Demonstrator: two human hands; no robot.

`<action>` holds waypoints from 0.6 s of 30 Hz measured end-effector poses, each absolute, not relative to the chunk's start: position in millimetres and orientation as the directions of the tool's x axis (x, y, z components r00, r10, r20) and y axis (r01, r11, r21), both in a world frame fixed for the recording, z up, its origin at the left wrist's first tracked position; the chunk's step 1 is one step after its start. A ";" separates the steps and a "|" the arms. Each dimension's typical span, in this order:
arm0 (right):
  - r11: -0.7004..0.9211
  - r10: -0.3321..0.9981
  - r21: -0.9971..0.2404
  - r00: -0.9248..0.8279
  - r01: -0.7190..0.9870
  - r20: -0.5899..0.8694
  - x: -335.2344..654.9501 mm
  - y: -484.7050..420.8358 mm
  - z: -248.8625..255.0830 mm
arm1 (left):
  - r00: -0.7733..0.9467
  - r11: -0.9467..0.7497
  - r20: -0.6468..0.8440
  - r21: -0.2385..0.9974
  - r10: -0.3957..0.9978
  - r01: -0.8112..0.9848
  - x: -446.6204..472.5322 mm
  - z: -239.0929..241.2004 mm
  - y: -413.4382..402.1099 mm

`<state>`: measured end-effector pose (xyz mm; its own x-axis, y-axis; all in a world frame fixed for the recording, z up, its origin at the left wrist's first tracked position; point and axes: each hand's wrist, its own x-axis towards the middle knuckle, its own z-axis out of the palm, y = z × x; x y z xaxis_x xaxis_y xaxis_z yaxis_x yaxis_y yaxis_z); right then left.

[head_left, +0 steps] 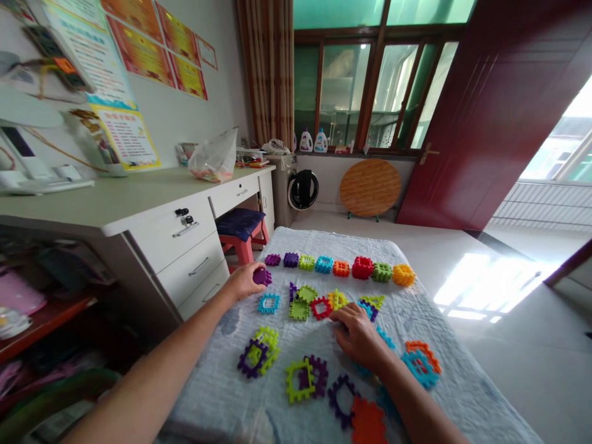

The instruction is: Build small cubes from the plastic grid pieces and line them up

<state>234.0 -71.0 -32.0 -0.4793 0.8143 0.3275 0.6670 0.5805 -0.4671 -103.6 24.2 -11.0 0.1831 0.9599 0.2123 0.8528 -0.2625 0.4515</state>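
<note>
My left hand point(246, 280) is closed around a purple toothed block point(262, 276) near the left edge of a pale blue cloth-covered table point(416, 308). Just beyond it runs a row of assembled cube blocks point(342, 266), from purple at the left to orange point(404, 274) at the right. My right hand point(358, 336) lies flat on the cloth with its fingers beside a cluster of loose flat tiles point(319, 302) in green, red, yellow and purple. More flat frame pieces point(303, 377) lie nearer me, and a teal and orange piece point(422, 362) sits to the right.
A white desk with drawers point(185, 237) stands left of the table, with a plastic bag point(213, 159) on top and a red stool point(241, 231) tucked beside it. A round wooden tabletop point(370, 187) leans against the far wall under the window. Tiled floor extends right.
</note>
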 end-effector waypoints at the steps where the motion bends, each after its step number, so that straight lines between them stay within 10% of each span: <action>1: 0.580 0.815 -0.468 -0.479 0.667 0.326 234.0 -70.9 -31.9 | 0.174 -0.253 0.212 0.439 0.962 0.862 -107.1 -9.3 31.9; 18: 0.551 0.833 -0.516 -0.473 0.656 0.288 237.5 -71.6 -25.8 | 0.228 -0.258 0.124 0.368 0.966 0.894 -110.1 0.9 119.9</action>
<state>237.5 -71.6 -25.8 -0.4730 0.8328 0.2876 0.6557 0.5508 -0.5165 -110.1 119.9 0.9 0.2275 0.9659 0.1239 0.8936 -0.2577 0.3676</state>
